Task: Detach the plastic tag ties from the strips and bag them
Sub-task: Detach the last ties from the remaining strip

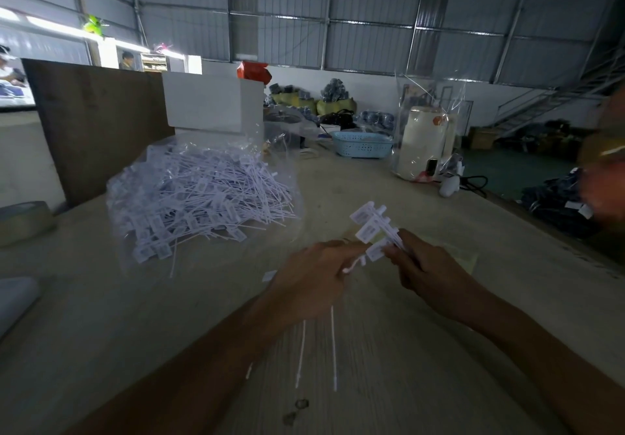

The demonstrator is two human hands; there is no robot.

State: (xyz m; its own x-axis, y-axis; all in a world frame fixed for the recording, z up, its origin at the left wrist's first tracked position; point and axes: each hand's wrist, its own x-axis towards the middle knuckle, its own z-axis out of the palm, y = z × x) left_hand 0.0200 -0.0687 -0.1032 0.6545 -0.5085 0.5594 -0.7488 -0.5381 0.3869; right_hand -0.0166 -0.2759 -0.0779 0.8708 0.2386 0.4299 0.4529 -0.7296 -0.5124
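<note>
Left hand grips loose ties, tails blurred; right hand pinches strip; bag at frame's center left.

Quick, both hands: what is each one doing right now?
Left hand: closed, gripping loose tag ties whose tails hang below it.
Right hand: closed, pinching the strip of tags.

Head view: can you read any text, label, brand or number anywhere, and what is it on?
No text can be read in this view.
Tag ties on the strip gripped by the left hand and right hand: dark print, too blurred.
Tag ties in the clear bag: print too small.
White container: orange mark, unreadable.
</note>
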